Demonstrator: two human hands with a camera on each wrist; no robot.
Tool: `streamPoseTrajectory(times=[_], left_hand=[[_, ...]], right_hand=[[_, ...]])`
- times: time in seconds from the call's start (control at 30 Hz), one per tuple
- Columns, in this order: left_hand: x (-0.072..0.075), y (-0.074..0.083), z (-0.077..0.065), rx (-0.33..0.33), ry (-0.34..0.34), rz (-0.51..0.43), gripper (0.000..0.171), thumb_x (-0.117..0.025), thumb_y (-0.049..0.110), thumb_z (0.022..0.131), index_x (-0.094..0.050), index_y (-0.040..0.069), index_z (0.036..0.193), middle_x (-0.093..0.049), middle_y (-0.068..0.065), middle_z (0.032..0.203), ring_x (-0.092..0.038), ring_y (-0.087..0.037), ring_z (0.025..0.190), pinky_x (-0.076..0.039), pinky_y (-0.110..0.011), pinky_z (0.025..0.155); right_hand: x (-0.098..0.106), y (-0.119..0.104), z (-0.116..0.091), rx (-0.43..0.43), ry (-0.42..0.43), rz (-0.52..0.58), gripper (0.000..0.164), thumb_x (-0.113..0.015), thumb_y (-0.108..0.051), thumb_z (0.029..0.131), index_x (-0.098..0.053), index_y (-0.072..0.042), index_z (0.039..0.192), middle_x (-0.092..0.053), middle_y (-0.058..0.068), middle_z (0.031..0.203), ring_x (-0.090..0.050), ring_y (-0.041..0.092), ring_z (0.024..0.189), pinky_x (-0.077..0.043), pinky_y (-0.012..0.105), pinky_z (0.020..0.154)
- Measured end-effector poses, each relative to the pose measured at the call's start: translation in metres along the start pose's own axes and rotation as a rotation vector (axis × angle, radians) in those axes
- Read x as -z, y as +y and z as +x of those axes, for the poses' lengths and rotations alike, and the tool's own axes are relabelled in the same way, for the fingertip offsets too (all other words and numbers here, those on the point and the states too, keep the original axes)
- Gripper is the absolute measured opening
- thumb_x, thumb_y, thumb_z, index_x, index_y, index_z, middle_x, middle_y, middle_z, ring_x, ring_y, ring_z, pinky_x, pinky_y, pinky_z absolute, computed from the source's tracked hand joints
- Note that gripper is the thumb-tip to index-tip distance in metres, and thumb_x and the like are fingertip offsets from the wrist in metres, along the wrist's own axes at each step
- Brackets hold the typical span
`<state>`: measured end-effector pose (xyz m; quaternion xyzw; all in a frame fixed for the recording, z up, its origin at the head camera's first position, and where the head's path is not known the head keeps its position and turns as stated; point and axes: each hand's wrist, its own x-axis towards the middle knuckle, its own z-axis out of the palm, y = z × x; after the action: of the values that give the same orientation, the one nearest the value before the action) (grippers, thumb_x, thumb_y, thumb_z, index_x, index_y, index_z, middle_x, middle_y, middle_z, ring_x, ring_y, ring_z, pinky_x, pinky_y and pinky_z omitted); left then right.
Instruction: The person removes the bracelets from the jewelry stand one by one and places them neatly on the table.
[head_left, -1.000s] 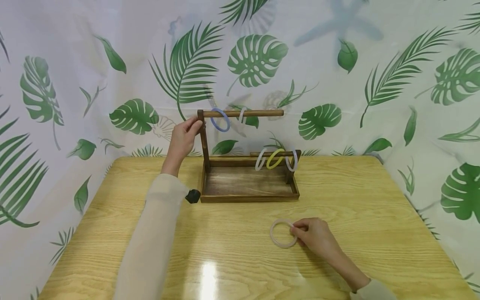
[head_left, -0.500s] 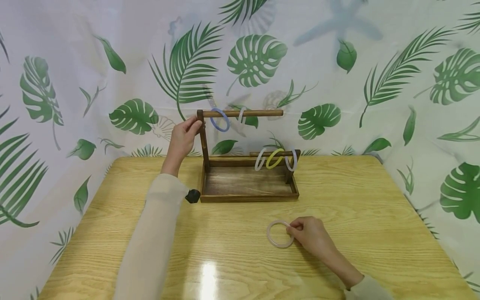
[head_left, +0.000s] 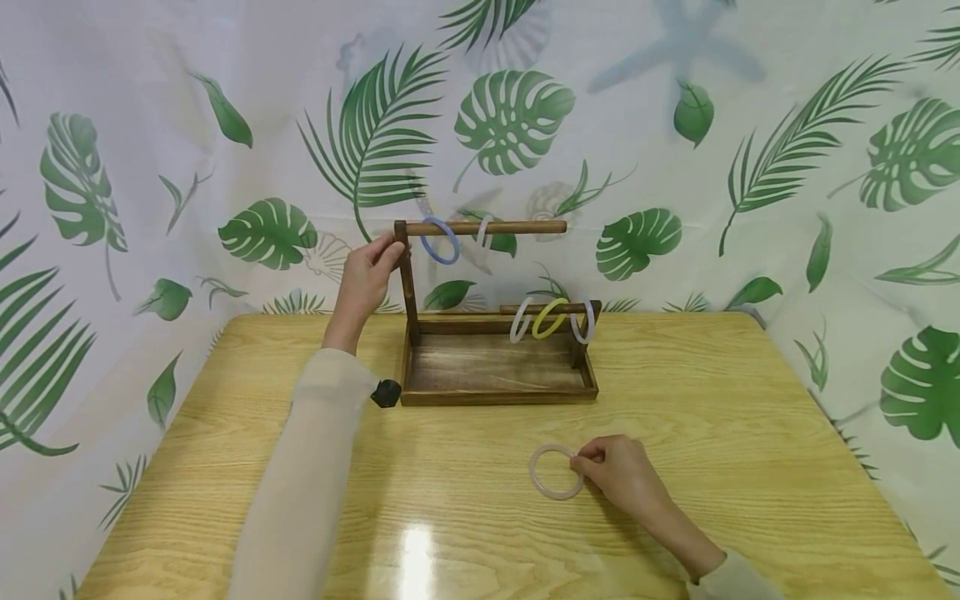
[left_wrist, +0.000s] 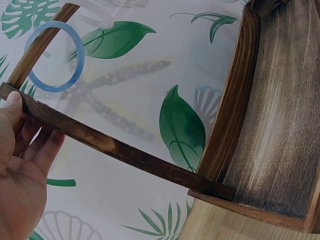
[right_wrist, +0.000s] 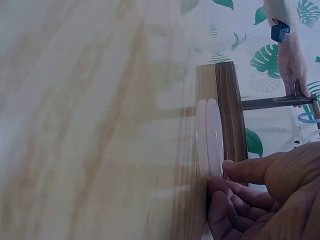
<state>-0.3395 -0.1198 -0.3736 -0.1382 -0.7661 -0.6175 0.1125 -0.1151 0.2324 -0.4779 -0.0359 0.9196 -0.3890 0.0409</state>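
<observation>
My left hand [head_left: 366,275] pinches the top of the left post [left_wrist: 115,147] of a dark wooden bangle rack [head_left: 495,398], thumb against one face and fingers behind. My right hand [head_left: 626,479] holds a pale pinkish bangle [head_left: 557,497] by its right edge, between thumb and fingers, low over the table in front of the rack. In the right wrist view that bangle [right_wrist: 214,135] lies nearly flat, with its reflection beside it. A blue bangle [left_wrist: 81,57] and a whitish bangle [head_left: 482,232] hang on the upper bar [head_left: 528,226].
On the lower bar hang a clear whitish bangle [head_left: 514,327], a yellow bangle [head_left: 540,333] and a pale lavender bangle [head_left: 590,325]. The rack stands toward the back of the wooden table [head_left: 300,500], before a leaf-print cloth [head_left: 637,150]. A black device [head_left: 386,393] sits at the left sleeve.
My right hand has slid the pinkish bangle slightly to the left along the table. The left hand and the rack have stayed in place.
</observation>
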Motion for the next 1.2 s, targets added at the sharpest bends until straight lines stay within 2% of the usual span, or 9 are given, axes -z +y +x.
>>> streamPoseTrajectory(times=[0.17, 0.33, 0.57, 0.77, 1.03, 1.13, 1.2], left_hand=[[0.0, 0.0, 0.0, 0.0, 0.003, 0.004, 0.039, -0.054, 0.019, 0.11, -0.061, -0.005, 0.14, -0.067, -0.024, 0.13, -0.064, -0.034, 0.124, -0.052, -0.032, 0.106], [0.001, -0.001, -0.001, 0.001, -0.007, 0.004, 0.04, -0.053, 0.02, 0.11, -0.06, -0.004, 0.142, -0.067, -0.023, 0.131, -0.063, -0.033, 0.125, -0.052, -0.033, 0.107], [0.001, 0.0, -0.001, 0.0, -0.014, -0.005, 0.041, -0.053, 0.02, 0.11, -0.059, -0.004, 0.143, -0.066, -0.024, 0.132, -0.063, -0.034, 0.126, -0.051, -0.032, 0.107], [0.001, -0.001, 0.0, -0.006, -0.011, -0.005, 0.041, -0.053, 0.021, 0.11, -0.06, -0.004, 0.141, -0.067, -0.024, 0.13, -0.064, -0.034, 0.124, -0.052, -0.033, 0.107], [0.0, -0.002, 0.001, 0.003, -0.014, -0.017, 0.041, -0.053, 0.021, 0.11, -0.059, -0.005, 0.142, -0.066, -0.025, 0.131, -0.063, -0.035, 0.125, -0.051, -0.034, 0.108], [-0.001, 0.001, 0.001, 0.009, -0.015, -0.03, 0.041, -0.052, 0.016, 0.11, -0.055, -0.007, 0.144, -0.064, -0.028, 0.132, -0.061, -0.037, 0.126, -0.051, -0.036, 0.108], [0.0, 0.011, -0.003, 0.01, -0.017, -0.035, 0.04, -0.05, 0.012, 0.11, -0.053, -0.01, 0.144, -0.063, -0.031, 0.132, -0.061, -0.039, 0.127, -0.051, -0.037, 0.108]], right_hand=[[0.001, 0.0, -0.002, 0.016, -0.004, 0.0, 0.011, -0.076, -0.006, 0.093, -0.077, 0.005, 0.089, -0.071, 0.002, 0.073, -0.062, 0.012, 0.058, -0.053, 0.02, 0.05], [0.003, 0.0, 0.0, -0.024, -0.012, 0.015, 0.011, -0.077, -0.007, 0.093, -0.077, 0.003, 0.093, -0.072, 0.001, 0.076, -0.064, 0.012, 0.064, -0.054, 0.021, 0.053], [0.015, -0.006, 0.003, -0.041, -0.006, 0.049, 0.02, -0.078, -0.012, 0.094, -0.076, 0.005, 0.103, -0.075, 0.006, 0.085, -0.068, 0.016, 0.072, -0.057, 0.025, 0.057], [0.026, -0.012, 0.006, -0.071, 0.003, 0.09, 0.024, -0.075, -0.015, 0.096, -0.075, 0.006, 0.11, -0.076, 0.01, 0.089, -0.071, 0.022, 0.07, -0.058, 0.027, 0.056], [0.044, -0.019, 0.011, -0.058, 0.031, 0.146, 0.03, -0.073, -0.019, 0.099, -0.073, 0.006, 0.116, -0.074, 0.014, 0.088, -0.071, 0.03, 0.076, -0.063, 0.039, 0.064], [0.05, -0.024, 0.014, -0.051, 0.046, 0.162, 0.03, -0.072, -0.019, 0.1, -0.072, 0.006, 0.117, -0.074, 0.012, 0.088, -0.071, 0.032, 0.078, -0.063, 0.04, 0.067], [0.053, -0.028, 0.016, -0.037, 0.058, 0.174, 0.029, -0.072, -0.018, 0.1, -0.072, 0.006, 0.117, -0.074, 0.011, 0.088, -0.071, 0.031, 0.078, -0.064, 0.039, 0.068]])
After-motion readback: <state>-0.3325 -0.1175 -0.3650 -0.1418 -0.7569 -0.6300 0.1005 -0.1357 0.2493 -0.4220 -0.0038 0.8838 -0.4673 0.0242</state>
